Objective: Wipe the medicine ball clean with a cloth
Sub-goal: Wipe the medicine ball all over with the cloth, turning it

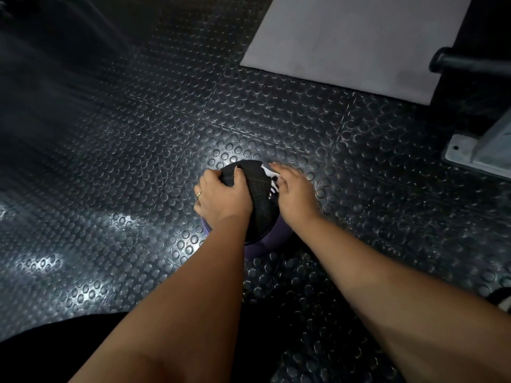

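Both of your hands are resting on the medicine ball (273, 236), which is sitting on the studded rubber floor (124, 161) just below the centre of the view. Your left hand (221, 199) is bunching the dark cloth (260, 205), fingers curled into its fold, and pressing it over the ball's top, likely so the fabric is bearing on the curve as you rub. Your right hand (296, 197) is lying flat with straight fingers on the ball's 3 o'clock side, holding nothing, seemingly bracing it so it is not rolling away. Outward, a pale grey mat (345, 42) is lying at 1 o'clock, a black bar (467, 60) is jutting in at 2 o'clock, and a metal base plate (464, 150) is sitting at 3 o'clock.
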`<state>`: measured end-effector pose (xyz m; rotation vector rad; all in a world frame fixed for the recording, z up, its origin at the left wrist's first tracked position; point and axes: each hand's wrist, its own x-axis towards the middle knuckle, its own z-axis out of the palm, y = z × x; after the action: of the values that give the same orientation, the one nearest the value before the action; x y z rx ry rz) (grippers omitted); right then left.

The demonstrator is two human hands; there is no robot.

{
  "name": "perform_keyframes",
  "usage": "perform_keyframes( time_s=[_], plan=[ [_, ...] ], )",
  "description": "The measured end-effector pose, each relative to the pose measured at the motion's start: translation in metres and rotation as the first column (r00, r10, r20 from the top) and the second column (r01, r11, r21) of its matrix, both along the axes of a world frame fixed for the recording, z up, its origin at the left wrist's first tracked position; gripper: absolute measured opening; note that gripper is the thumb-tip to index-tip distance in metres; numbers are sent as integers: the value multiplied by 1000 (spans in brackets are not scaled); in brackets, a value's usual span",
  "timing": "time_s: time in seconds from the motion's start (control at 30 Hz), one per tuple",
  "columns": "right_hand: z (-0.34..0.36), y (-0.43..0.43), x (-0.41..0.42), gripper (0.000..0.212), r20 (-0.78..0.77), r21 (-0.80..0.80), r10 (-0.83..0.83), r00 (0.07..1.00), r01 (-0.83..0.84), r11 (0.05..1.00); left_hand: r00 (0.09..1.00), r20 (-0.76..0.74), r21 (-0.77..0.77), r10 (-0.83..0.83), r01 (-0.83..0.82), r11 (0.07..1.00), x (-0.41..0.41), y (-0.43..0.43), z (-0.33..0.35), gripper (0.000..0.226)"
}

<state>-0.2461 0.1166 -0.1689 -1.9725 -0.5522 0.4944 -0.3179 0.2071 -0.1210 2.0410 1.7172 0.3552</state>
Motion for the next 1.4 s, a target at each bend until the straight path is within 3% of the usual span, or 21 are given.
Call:
perform_keyframes(
  time_s=[0.1, 0.17, 0.23, 0.3, 0.33, 0.43, 0.5, 0.57, 0.63, 0.7, 0.77, 0.83, 0.93, 0.97, 1.03, 1.1, 1.17, 1.23, 1.27, 1.33, 1.4],
  plan=[
    [4, -21, -41, 42, 112, -33, -101, 989, 106, 994, 998, 15, -47, 65, -65, 997, 4, 7, 4, 39],
    [-4, -43, -84, 35, 132, -25, -56, 990, 60, 998, 994, 14, -94, 104, -102, 990, 9, 13, 6, 39],
    [-23, -73, -126, 31, 44, -33, 181, 982, -180, 983, 992, 18, -116, 125, -122, 986, 14, 18, 7, 41],
    [-42, -102, -141, 33, 51, -103, 409, 911, -403, 909, 992, 12, -113, 124, -122, 986, 17, 21, 7, 43],
    [-45, -111, -138, 31, 33, -145, 353, 935, -345, 927, 993, 8, -117, 120, -118, 986, 18, 23, 6, 43],
    [-35, -113, -97, 29, -122, -86, -101, 987, 90, 992, 993, 8, -128, 120, -118, 985, 17, 28, 2, 45],
    [-13, -93, -56, 36, -45, -22, -225, 973, 224, 974, 993, 25, -122, 114, -110, 986, 13, 31, 0, 44],
    [6, -62, -21, 44, -13, 44, -218, 976, 218, 975, 992, 41, -128, 119, -113, 985, 9, 34, -1, 41],
    [14, -33, -11, 51, 29, 69, -96, 995, 94, 993, 988, 49, -142, 149, -141, 980, 6, 33, -2, 41],
    [10, -21, -26, 58, 104, 96, 33, 994, -43, 994, 980, 48, -153, 191, -182, 971, 3, 34, -2, 39],
    [-5, -33, -54, 64, 127, 69, 47, 991, -56, 996, 967, 65, -175, 245, -231, 957, -1, 37, -5, 36],
    [-27, -65, -78, 72, 87, -8, 85, 993, -84, 996, 958, 88, -188, 273, -253, 949, -7, 44, -8, 39],
    [-58, -111, -106, 73, -142, -170, 229, 963, -251, 953, 954, 94, -189, 285, -264, 946, -11, 49, -13, 44],
    [-60, -119, -109, 68, -177, -206, 199, 964, -234, 950, 955, 92, -174, 282, -263, 949, -9, 50, -13, 43],
    [-59, -116, -101, 54, -179, -242, -46, 983, 1, 970, 960, 80, -167, 267, -252, 953, -10, 51, -13, 42],
    [-35, -93, -78, 49, -189, -162, -255, 948, 226, 961, 963, 76, -170, 259, -243, 955, -14, 52, -14, 42],
    [-7, -57, -53, 52, -204, 26, -216, 955, 226, 974, 959, 102, -170, 264, -245, 955, -15, 52, -13, 41],
    [10, -23, -47, 51, -119, 127, -36, 992, 51, 991, 962, 96, -170, 254, -236, 957, -16, 50, -11, 39],
    [11, -10, -49, 50, -43, 119, 40, 998, -34, 992, 968, 84, -166, 235, -219, 962, -16, 49, -11, 37],
    [3, 10, -39, 45, 23, 65, 38, 999, -39, 997, 980, 78, -150, 181, -168, 974, -17, 45, -10, 35],
    [-7, 30, -12, 40, -102, 26, -12, 995, 14, 1000, 986, 94, -131, 140, -127, 983, -20, 41, -8, 36]
  ],
)
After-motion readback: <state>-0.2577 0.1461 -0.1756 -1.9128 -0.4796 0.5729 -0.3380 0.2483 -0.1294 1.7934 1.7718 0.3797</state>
